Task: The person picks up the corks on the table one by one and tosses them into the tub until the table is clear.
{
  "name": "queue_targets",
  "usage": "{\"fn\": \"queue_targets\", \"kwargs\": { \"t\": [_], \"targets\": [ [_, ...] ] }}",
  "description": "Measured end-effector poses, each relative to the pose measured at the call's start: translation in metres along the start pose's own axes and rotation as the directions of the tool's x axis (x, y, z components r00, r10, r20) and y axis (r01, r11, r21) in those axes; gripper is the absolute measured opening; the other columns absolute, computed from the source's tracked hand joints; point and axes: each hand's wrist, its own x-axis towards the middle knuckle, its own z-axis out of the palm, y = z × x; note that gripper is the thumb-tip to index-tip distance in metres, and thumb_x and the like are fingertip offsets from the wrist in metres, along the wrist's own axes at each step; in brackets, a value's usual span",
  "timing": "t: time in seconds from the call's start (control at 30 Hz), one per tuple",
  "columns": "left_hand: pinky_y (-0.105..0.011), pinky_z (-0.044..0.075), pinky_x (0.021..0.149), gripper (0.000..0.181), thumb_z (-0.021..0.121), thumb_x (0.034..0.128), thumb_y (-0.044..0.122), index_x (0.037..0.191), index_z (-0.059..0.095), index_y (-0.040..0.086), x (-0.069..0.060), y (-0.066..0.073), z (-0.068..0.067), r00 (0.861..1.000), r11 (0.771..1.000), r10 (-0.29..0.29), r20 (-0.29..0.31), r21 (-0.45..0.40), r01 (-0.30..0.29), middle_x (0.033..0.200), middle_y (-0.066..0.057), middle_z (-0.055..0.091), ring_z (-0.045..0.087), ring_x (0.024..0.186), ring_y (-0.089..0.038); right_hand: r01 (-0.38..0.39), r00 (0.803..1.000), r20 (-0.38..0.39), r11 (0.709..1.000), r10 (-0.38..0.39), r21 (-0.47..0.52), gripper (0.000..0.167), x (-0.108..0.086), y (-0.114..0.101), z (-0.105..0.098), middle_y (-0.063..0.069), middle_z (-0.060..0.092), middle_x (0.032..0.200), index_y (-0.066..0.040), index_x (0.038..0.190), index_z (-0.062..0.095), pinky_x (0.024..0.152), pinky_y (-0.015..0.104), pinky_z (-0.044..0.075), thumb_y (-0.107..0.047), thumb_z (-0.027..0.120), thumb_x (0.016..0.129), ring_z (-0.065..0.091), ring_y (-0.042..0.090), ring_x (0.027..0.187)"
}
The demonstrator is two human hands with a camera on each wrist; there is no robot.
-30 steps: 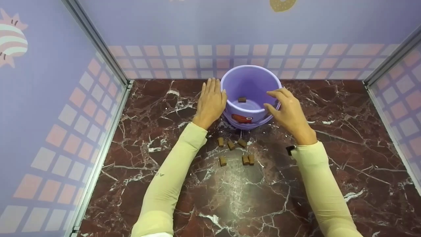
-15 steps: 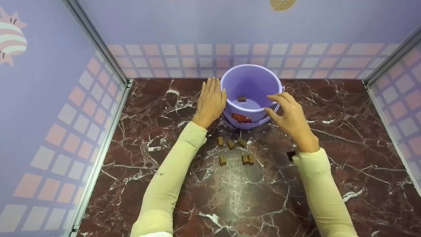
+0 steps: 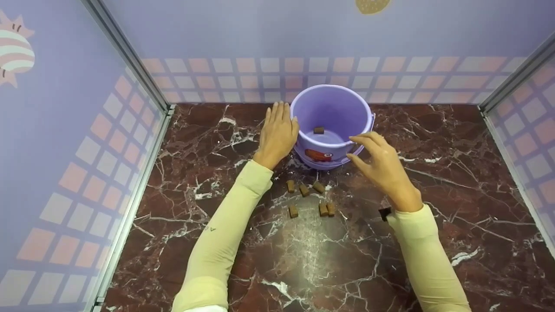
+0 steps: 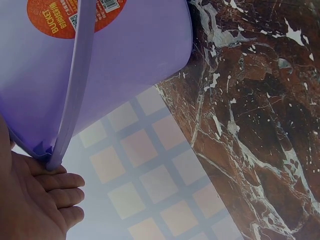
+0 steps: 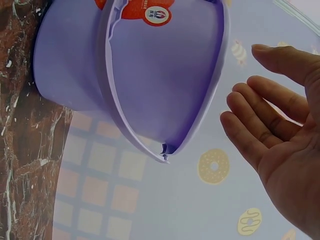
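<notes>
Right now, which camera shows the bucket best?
The head view: it shows the bucket nearly whole, with one brown piece inside. The two wrist views each show only part of its side, with the handle and part of the red label, cut off at the top.

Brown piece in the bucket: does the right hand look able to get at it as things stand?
Likely yes. The bucket is open on top and nothing covers the piece; the empty right hand, just outside, could reach in from above.
</notes>
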Motion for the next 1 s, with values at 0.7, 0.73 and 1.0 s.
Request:
{"fn": "queue_targets", "kwargs": {
  "t": [0.7, 0.73, 1.0],
  "targets": [
    [-0.041, -0.001, 0.131, 0.062, 0.024, 0.1155, 0.033, 0.162, 0.032, -0.007, 0.001, 0.0, 0.002, 1.0, 1.0, -0.015, 0.02, 0.013, 0.015, 0.17, -0.024, 0.028, 0.019, 0.161, -0.036, 0.078, 0.994, 0.079, 0.997, -0.077, -0.003, 0.041, -0.032, 0.005, 0.019, 0.019, 0.069, 0.115, 0.007, 0.12, 0.072, 0.098, 0.052, 0.058, -0.001, 0.088, 0.083, 0.068, 0.038, 0.108],
    [-0.04, -0.003, 0.13, 0.062, 0.024, 0.1155, 0.033, 0.162, 0.032, -0.007, 0.001, 0.0, 0.002, 1.0, 1.0, -0.017, 0.02, 0.008, 0.017, 0.17, -0.024, 0.028, 0.018, 0.161, -0.035, 0.078, 0.994, 0.083, 0.997, -0.077, -0.001, 0.041, -0.033, 0.005, 0.019, 0.019, 0.069, 0.116, 0.007, 0.12, 0.072, 0.097, 0.052, 0.058, -0.001, 0.088, 0.083, 0.068, 0.038, 0.107],
    [-0.041, -0.002, 0.131, 0.061, 0.025, 0.1152, 0.031, 0.162, 0.032, -0.009, 0.001, 0.0, 0.0, 1.0, 1.0, -0.003, 0.007, -0.002, 0.003, 0.168, -0.025, 0.031, 0.019, 0.161, -0.036, 0.044, 0.989, 0.138, 0.999, -0.046, 0.016, 0.043, -0.04, 0.005, 0.023, 0.021, 0.07, 0.117, 0.008, 0.119, 0.072, 0.097, 0.054, 0.058, 0.002, 0.09, 0.08, 0.068, 0.039, 0.107]
  ]
}}
